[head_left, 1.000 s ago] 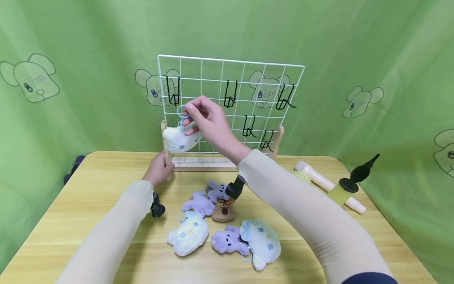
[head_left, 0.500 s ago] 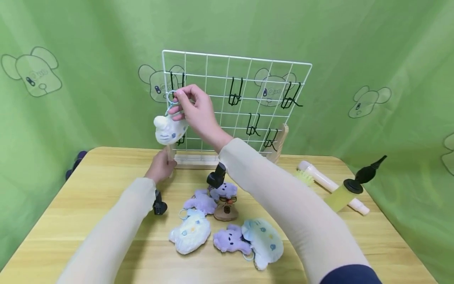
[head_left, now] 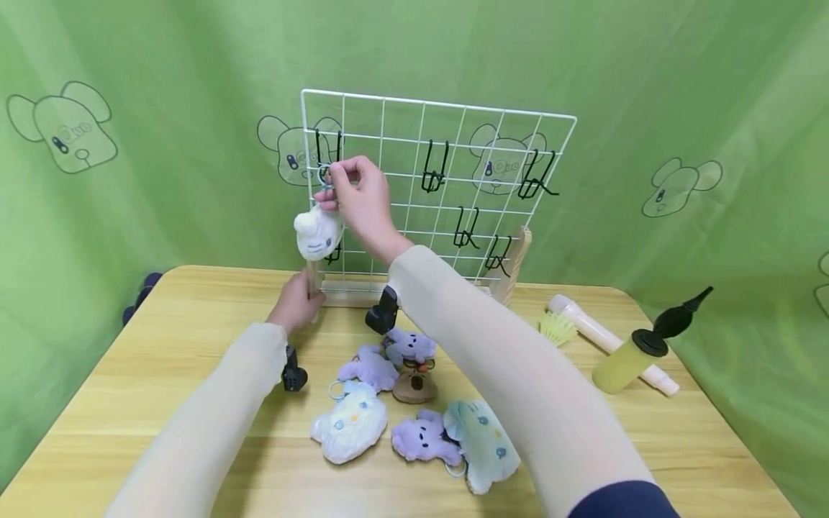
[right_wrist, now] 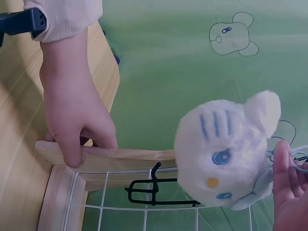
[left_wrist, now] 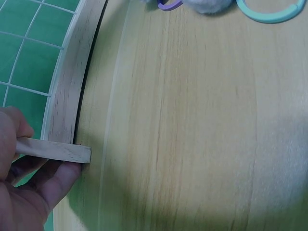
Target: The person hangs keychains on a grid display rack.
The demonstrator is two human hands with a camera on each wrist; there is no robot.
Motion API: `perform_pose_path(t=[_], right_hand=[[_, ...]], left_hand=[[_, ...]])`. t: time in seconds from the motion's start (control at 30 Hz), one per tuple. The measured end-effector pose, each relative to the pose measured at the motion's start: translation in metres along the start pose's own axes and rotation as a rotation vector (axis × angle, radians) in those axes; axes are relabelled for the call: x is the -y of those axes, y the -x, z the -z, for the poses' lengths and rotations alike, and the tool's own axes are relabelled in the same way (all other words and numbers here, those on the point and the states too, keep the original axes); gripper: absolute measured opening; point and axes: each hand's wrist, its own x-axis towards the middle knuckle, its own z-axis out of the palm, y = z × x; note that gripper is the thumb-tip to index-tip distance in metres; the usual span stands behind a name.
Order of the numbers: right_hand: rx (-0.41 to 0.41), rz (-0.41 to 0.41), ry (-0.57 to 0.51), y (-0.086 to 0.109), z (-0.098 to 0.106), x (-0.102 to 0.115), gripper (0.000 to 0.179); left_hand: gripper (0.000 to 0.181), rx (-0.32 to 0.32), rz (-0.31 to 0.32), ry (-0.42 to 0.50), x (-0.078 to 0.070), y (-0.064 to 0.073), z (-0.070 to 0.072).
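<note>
My right hand [head_left: 366, 201] pinches the pale blue ring [head_left: 322, 176] of a white plush cat-head keychain [head_left: 317, 236]. The plush hangs below my fingers, its blue eyes and yellow nose showing in the right wrist view. Right behind the ring is the upper left black hook [head_left: 329, 144] on a white wire grid rack [head_left: 401, 158]; whether the ring touches it I cannot tell. Low at the rack's left side, my left hand [head_left: 296, 301] grips the wooden foot [left_wrist: 57, 150], thumb and fingers on either side of it.
More black hooks [head_left: 435, 176] hang on the grid. In front lie plush keychains: white cat heads [head_left: 352, 424], purple figures [head_left: 424, 439] and a brown one [head_left: 414, 387]. At the right are a pale tube [head_left: 596, 331], a yellow-green brush [head_left: 558, 327] and a yellow bottle [head_left: 622, 367] with a black top.
My right hand has carried the plush keychain up and left to the upper left hook, and its ring now overlaps that hook in view. My left hand keeps its grip on the foot.
</note>
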Motion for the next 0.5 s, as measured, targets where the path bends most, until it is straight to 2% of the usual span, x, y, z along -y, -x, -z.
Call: perform_pose_path(t=[0.23,0.37,0.5], right_hand=[[-0.019,-0.008,0.076,-0.006,0.004,-0.001,0.021],[0.002,-0.015,0.116,-0.007,0.010,0.000,0.022],[0.032,0.019,0.156,-0.004,0.018,0.000,0.023]], left_hand=[[0.053,-0.001,-0.003,0.020,0.000,-0.001,-0.002],[0.050,-0.001,0.002,0.008,0.000,0.000,-0.002],[0.048,0.001,0.006,0.000,0.000,0.000,-0.001]])
